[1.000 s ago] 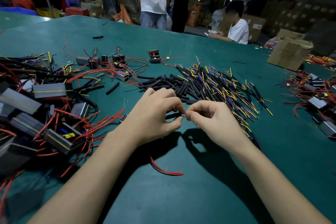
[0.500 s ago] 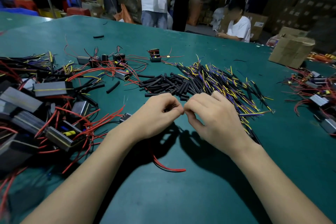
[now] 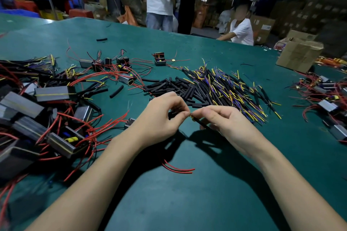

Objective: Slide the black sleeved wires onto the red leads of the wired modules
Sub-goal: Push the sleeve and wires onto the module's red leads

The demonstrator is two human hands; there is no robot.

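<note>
My left hand (image 3: pixel 161 118) and my right hand (image 3: pixel 225 120) meet fingertip to fingertip above the green table (image 3: pixel 187 202). The right hand pinches a black sleeved wire (image 3: pixel 199 122) that slants down under its palm. The left hand pinches something small and dark at the wire's tip; what it is stays hidden by the fingers. Red leads (image 3: pixel 178 169) trail out on the table below my left wrist, and a small module (image 3: pixel 129 122) peeks out beside that wrist. Behind the hands lies a heap of black sleeved wires (image 3: pixel 221 88) with yellow and purple ends.
Metal-cased modules with red leads (image 3: pixel 52 118) crowd the left side. More modules (image 3: pixel 326 99) lie at the right edge. Loose black sleeves (image 3: pixel 169 86) sit mid-table, a cardboard box (image 3: pixel 298 56) at the far right. People stand and sit beyond the table's far edge.
My right hand has drawn back to the right, and the black sleeved wire now shows between the fingertips. The left hand stays in place.
</note>
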